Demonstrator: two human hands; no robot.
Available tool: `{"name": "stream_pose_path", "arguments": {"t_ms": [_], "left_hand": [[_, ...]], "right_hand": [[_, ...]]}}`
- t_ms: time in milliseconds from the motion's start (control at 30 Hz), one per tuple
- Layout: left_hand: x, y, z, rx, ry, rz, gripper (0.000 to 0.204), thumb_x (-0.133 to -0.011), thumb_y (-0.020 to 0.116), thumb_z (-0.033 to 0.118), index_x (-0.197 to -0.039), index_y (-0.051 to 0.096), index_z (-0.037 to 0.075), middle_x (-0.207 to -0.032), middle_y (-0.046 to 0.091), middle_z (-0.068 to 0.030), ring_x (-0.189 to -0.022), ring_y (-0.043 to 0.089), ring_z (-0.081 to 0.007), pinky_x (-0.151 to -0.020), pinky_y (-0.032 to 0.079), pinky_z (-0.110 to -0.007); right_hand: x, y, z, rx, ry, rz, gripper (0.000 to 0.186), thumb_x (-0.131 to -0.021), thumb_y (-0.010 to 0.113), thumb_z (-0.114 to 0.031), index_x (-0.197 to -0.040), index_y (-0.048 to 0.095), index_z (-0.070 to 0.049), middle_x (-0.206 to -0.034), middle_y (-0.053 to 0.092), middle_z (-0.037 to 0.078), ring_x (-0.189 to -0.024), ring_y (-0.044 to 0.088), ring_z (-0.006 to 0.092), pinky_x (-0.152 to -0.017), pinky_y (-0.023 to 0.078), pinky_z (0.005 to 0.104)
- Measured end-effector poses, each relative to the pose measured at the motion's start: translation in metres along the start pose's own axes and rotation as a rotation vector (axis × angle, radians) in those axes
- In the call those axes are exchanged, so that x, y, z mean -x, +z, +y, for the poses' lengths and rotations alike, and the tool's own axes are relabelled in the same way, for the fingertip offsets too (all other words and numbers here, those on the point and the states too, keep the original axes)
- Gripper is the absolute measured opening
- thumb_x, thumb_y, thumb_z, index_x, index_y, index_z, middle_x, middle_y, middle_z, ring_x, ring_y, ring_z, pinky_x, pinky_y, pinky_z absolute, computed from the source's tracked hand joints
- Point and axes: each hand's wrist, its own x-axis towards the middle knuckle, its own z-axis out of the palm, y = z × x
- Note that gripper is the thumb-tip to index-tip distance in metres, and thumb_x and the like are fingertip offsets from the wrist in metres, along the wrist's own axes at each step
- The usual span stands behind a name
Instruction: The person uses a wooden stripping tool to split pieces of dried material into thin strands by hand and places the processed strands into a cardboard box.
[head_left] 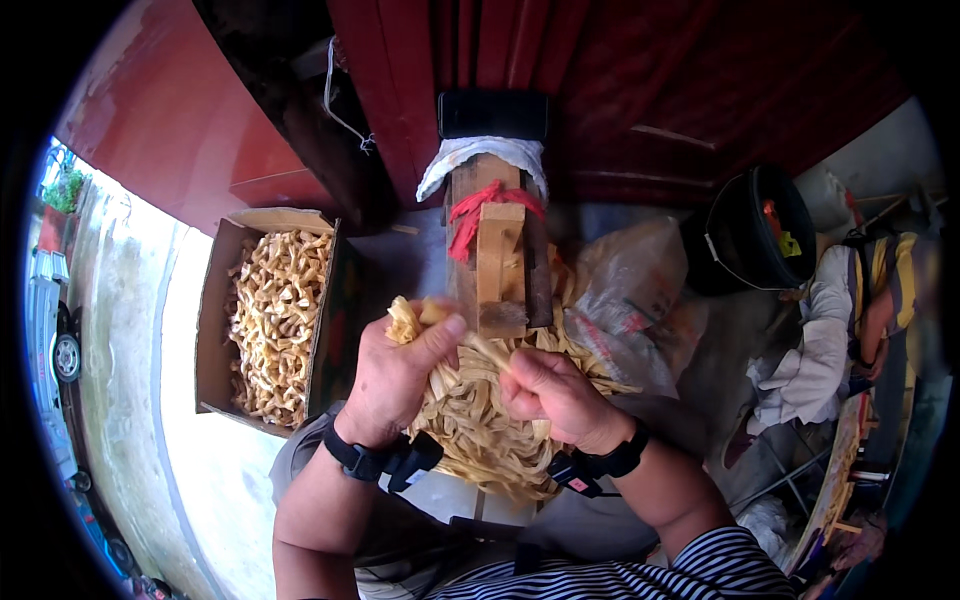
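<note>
My left hand is closed on a bunched piece of pale yellow strip near the lower end of a wooden block, which is mounted on a darker board with a red cloth tie. My right hand pinches a strip that stretches toward my left hand. Beneath both hands lies a heap of loose yellowish strips. A cardboard box at the left holds several small knotted pieces.
Red doors stand ahead, with a black device above a white cloth. Right: a plastic bag, black bucket, and a person in striped clothing by a low bench. Parked vehicles stand outside left.
</note>
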Motion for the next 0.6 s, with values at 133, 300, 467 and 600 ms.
{"name": "stream_pose_path", "arguments": {"t_ms": [133, 300, 467, 600], "left_hand": [[0.003, 0.000, -0.012, -0.184, -0.015, -0.051, 0.028, -0.094, 0.058, 0.016, -0.114, 0.058, -0.004, -0.086, 0.066, -0.0079, -0.069, 0.060, -0.0142, -0.065, 0.049, -0.025], [-0.002, -0.005, -0.016, -0.117, -0.087, -0.107, 0.027, -0.095, 0.057, 0.015, -0.113, 0.058, -0.005, -0.088, 0.066, -0.0087, -0.075, 0.061, -0.0144, -0.070, 0.050, -0.027], [0.004, 0.003, -0.029, -0.236, -0.077, -0.156, 0.029, -0.096, 0.057, 0.018, -0.115, 0.061, -0.003, -0.093, 0.066, -0.0053, -0.080, 0.060, -0.0103, -0.074, 0.050, -0.025], [0.010, 0.014, -0.038, -0.075, -0.118, -0.243, 0.037, -0.096, 0.057, 0.017, -0.128, 0.054, 0.000, -0.098, 0.065, -0.0052, -0.086, 0.061, -0.0103, -0.080, 0.049, -0.026]], "right_hand": [[-0.006, -0.004, -0.004, -0.113, -0.076, 0.060, 0.034, -0.101, 0.042, -0.036, -0.094, 0.055, -0.005, -0.059, 0.036, -0.004, -0.050, 0.030, 0.0052, -0.049, 0.027, 0.0211], [-0.006, -0.012, -0.003, -0.310, 0.009, -0.069, 0.030, -0.101, 0.043, -0.031, -0.100, 0.055, -0.003, -0.063, 0.045, -0.001, -0.052, 0.038, 0.0095, -0.053, 0.035, 0.0240], [-0.016, -0.001, 0.003, -0.143, -0.327, 0.014, 0.025, -0.100, 0.043, -0.023, -0.108, 0.055, -0.002, -0.093, 0.060, 0.010, -0.090, 0.058, 0.0220, -0.086, 0.044, 0.0368], [-0.017, -0.001, 0.001, -0.014, -0.462, 0.097, 0.024, -0.100, 0.043, -0.020, -0.114, 0.054, -0.003, -0.113, 0.060, 0.014, -0.113, 0.054, 0.0278, -0.103, 0.036, 0.0435]]}}
